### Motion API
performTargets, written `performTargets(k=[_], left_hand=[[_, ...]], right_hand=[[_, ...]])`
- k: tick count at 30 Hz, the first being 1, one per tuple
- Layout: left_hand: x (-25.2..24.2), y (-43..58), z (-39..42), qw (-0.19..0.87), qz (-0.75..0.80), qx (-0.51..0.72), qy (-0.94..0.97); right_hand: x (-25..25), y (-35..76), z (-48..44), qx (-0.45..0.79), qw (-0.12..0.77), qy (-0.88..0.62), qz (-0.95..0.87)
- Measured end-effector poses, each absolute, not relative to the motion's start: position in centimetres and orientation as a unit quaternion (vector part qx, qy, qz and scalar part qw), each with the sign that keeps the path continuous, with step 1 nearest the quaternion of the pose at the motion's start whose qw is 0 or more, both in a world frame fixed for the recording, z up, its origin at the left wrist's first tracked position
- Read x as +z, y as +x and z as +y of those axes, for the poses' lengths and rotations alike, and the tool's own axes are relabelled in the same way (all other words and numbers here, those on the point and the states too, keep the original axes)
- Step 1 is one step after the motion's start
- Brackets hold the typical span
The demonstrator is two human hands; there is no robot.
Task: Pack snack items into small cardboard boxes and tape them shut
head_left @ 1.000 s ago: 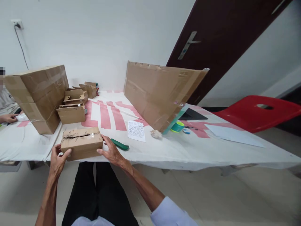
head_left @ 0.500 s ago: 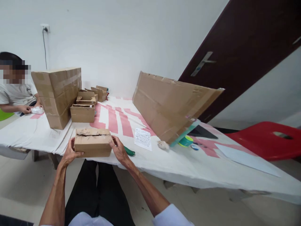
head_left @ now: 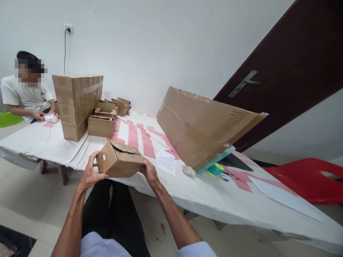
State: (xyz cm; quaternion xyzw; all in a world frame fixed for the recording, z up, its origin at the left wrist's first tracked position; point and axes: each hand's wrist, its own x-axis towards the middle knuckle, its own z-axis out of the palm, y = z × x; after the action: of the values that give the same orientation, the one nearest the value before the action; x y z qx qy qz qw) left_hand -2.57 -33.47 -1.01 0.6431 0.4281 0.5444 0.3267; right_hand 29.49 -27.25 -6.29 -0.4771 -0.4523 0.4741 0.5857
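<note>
Between my two hands is a small brown cardboard box (head_left: 122, 163), held at the near edge of the table and turned at an angle. Its top has a ragged, torn slit, and a small white label shows on its left end. My left hand (head_left: 92, 171) grips the left end, thumb along the lower front edge. My right hand (head_left: 150, 173) clasps the right end, with some fingertips hidden behind the box. A sheet of paper with drawn marks (head_left: 165, 162) lies on the table just beyond my right hand.
Stacked cardboard boxes (head_left: 77, 107) and smaller open boxes (head_left: 102, 126) stand at the left on the cloth-covered table (head_left: 187, 192). A large cardboard panel (head_left: 203, 125) leans at the back right, near a tape roll (head_left: 215, 169). A red chair (head_left: 308, 182) is right; a co-worker (head_left: 29, 92) sits left.
Both hands have turned the box, so its left end with the label now shows. The view has shifted left, and the green object by my right hand is now hidden.
</note>
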Motion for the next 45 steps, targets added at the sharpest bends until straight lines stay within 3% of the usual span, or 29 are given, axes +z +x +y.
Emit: performTargets(k=[12, 19, 24, 28, 31, 38, 45], left_hand=[[0.1, -1.2, -34.5, 0.275, 0.436, 0.522, 0.68], [1.1, -0.1, -35.0, 0.161, 0.453, 0.529, 0.7], [2.6, 0.1, -35.9, 0.073, 0.47, 0.523, 0.708], [3.2, 0.9, -36.1, 0.043, 0.481, 0.51, 0.712], [3.5, 2.2, -36.0, 0.031, 0.48, 0.508, 0.715], [4.0, 5.3, -36.4, -0.007, 0.497, 0.518, 0.696], [4.1, 6.5, -36.9, -0.033, 0.509, 0.518, 0.687]], right_hand=[[-5.8, 29.4, -27.6, 0.519, 0.609, -0.46, -0.386], [-4.7, 29.3, -27.5, 0.474, 0.584, -0.488, -0.442], [-1.0, 28.8, -27.7, 0.368, 0.588, -0.519, -0.5], [4.9, 27.0, -30.1, 0.114, 0.614, -0.467, -0.626], [9.0, 24.5, -32.5, -0.061, 0.554, -0.363, -0.747], [11.5, 21.9, -33.2, -0.241, 0.298, -0.296, -0.875], [11.6, 22.6, -33.3, -0.28, 0.254, -0.296, -0.877]])
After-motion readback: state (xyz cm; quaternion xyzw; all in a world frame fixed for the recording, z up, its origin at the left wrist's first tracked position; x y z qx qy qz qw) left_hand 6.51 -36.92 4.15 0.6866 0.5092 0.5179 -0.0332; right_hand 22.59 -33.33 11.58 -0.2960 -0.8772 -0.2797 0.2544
